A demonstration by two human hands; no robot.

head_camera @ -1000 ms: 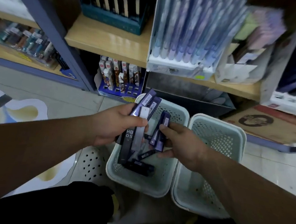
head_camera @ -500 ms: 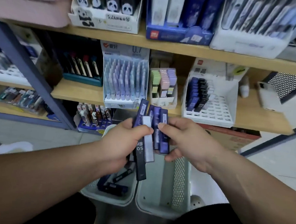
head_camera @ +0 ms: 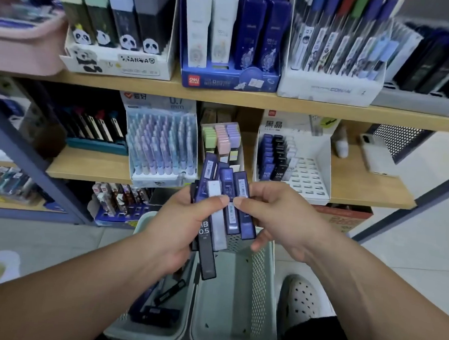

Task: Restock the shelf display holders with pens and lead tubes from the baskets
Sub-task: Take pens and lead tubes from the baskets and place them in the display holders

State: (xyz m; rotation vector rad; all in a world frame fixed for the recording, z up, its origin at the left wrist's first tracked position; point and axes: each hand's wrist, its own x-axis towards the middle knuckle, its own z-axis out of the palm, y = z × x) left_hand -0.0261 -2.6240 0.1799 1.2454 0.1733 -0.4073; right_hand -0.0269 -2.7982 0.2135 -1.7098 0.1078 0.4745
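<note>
My left hand (head_camera: 177, 227) grips a fanned bundle of lead tubes (head_camera: 217, 204), dark blue, black and one white, held upright in front of the middle shelf. My right hand (head_camera: 273, 221) pinches the rightmost blue tube (head_camera: 243, 205) of that bundle between thumb and fingers. Behind them on the shelf stands the white lead tube display holder (head_camera: 310, 178), with blue, black and white tubes in its left rows and bare slots on the right. Below my hands sit two pale green baskets: the left basket (head_camera: 151, 332) holds several dark tubes, the right basket (head_camera: 235, 303) looks bare inside.
A 0.7 mm pen display (head_camera: 161, 147) and a pastel sticky-note holder (head_camera: 222, 140) stand left of the tube holder. A white phone (head_camera: 375, 156) lies on the shelf at right. Boxed pen displays fill the upper shelf (head_camera: 223, 95). My white perforated shoe (head_camera: 302, 300) is beside the right basket.
My view has lifted from the baskets to the shelves. Both hands rose with the tube bundle out of the left basket and my right hand moved onto the rightmost tube.
</note>
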